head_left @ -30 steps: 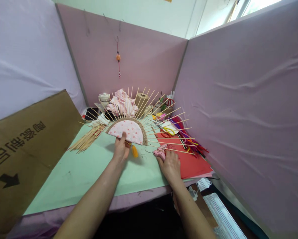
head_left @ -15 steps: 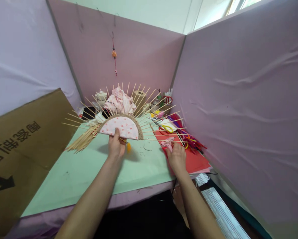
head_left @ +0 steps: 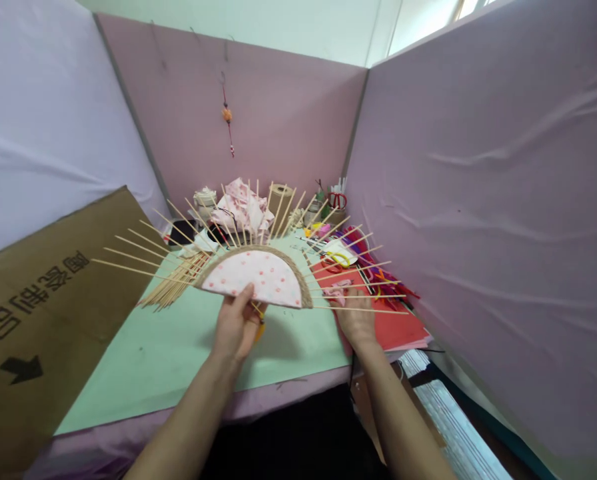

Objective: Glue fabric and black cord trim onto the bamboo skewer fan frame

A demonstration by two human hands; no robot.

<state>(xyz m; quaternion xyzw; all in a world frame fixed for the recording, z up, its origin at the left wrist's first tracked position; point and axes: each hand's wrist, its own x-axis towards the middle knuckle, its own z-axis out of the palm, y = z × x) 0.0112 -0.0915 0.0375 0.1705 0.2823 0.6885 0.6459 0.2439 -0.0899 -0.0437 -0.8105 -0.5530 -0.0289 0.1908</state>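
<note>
My left hand (head_left: 237,325) grips a half-round fan (head_left: 258,277) at its straight lower edge, thumb in front. Pink-dotted white fabric covers its face, twine borders the curve, and thin wooden sticks radiate outward. An orange-yellow piece (head_left: 260,329) hangs beside my left fingers; its kind is unclear. My right hand (head_left: 357,319) is closed at the right end of a pink tool (head_left: 336,292), which looks like a glue gun and is partly hidden by the fan's sticks. It is low over red sheets (head_left: 398,328).
A bundle of sticks (head_left: 171,283) lies at left beside a cardboard sheet (head_left: 73,320). Crumpled pink fabric (head_left: 243,205) and a twine roll (head_left: 280,199) stand behind. Yellow-handled scissors (head_left: 339,259) and colourful pipe cleaners (head_left: 386,287) lie right. Cloth-covered partitions (head_left: 478,200) surround the table.
The fan has come nearer to me, lower in view and slightly right, with my left hand. My right hand stays by the pink tool, its fingers now lower around that tool's end.
</note>
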